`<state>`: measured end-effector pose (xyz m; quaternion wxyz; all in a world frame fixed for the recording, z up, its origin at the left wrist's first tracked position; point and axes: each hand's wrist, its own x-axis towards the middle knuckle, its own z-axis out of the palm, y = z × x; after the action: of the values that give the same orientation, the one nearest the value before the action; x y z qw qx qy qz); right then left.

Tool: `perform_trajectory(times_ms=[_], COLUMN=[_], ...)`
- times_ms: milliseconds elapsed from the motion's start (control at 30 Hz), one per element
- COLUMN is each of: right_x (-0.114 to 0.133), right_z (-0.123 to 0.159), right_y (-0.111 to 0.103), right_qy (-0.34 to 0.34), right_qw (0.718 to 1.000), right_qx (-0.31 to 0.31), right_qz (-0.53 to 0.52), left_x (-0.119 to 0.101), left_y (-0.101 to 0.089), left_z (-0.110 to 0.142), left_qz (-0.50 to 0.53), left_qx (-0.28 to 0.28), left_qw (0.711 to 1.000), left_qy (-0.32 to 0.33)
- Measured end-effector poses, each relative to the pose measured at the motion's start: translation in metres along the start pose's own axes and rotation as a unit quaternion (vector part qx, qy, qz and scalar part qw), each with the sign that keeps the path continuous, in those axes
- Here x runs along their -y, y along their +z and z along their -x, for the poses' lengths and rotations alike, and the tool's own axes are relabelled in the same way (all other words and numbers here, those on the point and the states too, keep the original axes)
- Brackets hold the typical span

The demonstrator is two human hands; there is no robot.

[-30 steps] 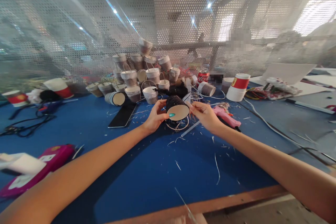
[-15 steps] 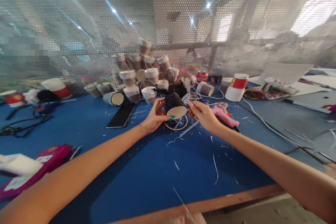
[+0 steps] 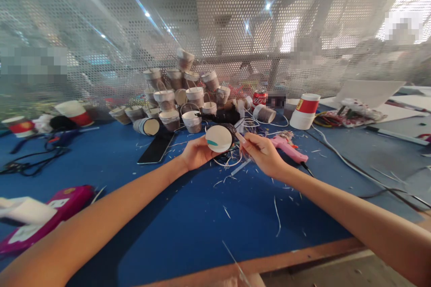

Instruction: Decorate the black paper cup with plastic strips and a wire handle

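A paper cup wrapped in black cord [image 3: 220, 133] is tipped so that its pale round base faces me. My left hand [image 3: 197, 153] grips it from the left, the teal-nailed thumb lying across the base. Close to the cup's right side is my right hand [image 3: 261, 152], its thumb and fingers pinched together. Whatever is in that pinch is too small to make out. On the blue table below lie loops of white cord [image 3: 232, 161] and a translucent stick [image 3: 240, 167]. A pink glue gun [image 3: 292, 149] rests just beyond my right hand.
Small bucket-like cups with handles [image 3: 164, 98] are stacked at the back. A black phone [image 3: 156, 148] lies left of my hands. Red-and-white paper cups [image 3: 305, 112], a red can [image 3: 259, 97] and a magenta device [image 3: 57, 210] stand around. White scraps litter the table [image 3: 188, 242].
My left hand has turned the black cup so its base faces me more squarely, shifting it slightly left and up. My right hand stays pinched close to its right side.
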<state>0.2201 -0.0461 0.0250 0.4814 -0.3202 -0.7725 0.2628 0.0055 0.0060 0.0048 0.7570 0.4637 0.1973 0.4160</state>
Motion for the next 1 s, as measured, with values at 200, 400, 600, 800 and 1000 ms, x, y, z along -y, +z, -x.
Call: perform_trajectory(times_ms=[200,400,600,800,1000], right_x=[-0.007,-0.013,-0.013,-0.013,-0.016], right_z=[-0.003,-0.003,-0.001,-0.002,-0.002], right_y=[0.003,0.0,-0.002,-0.003,-0.002], right_qy=[0.052,0.009,-0.031,-0.023,-0.019], right_qw=[0.999,0.997,0.991,0.987,0.986], right_qx=[0.006,0.031,0.059,0.078,0.081], right_qz=[0.007,0.068,0.118,0.138,0.142], left_x=[-0.001,-0.001,0.002,0.001,0.002], left_y=[0.008,0.014,0.014,0.015,0.016], left_z=[0.003,0.005,0.005,0.007,0.008], left_qz=[-0.04,-0.078,-0.127,-0.139,-0.155], left_qx=[-0.013,0.047,0.039,0.036,0.013], left_qw=[0.999,0.995,0.99,0.989,0.987], left_qy=[0.014,0.029,0.041,0.035,0.049])
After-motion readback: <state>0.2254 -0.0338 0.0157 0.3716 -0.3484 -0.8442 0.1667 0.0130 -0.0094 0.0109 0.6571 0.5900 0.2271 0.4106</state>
